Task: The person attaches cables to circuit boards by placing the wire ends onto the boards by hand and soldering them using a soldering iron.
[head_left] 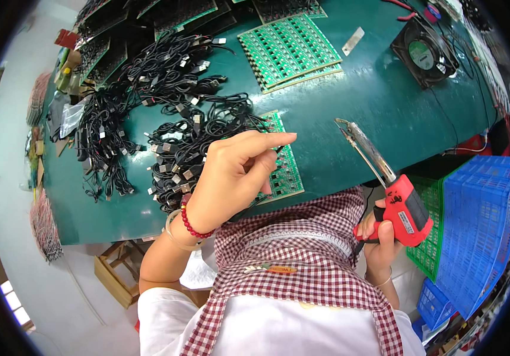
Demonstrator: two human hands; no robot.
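Observation:
My left hand (237, 169) is closed in a pinch above a green circuit board (290, 172) at the table's front edge. A short dark piece of thin black cable (279, 149) shows between its thumb and index finger; most of the cable is hidden by the hand. In my right hand (380, 243) is a red and black soldering gun (406, 210), gripped by its handle. Its metal tip points up and to the left, over the table and apart from the board. Beside my left hand lies a pile of black USB cables (178, 160).
A stack of green circuit boards (290, 50) lies farther back, with a small metal strip (353, 41) beside it. More cable bundles (103, 139) cover the left side. At far right stand a black fan (424, 53) and, below the table edge, a blue basket (477, 219).

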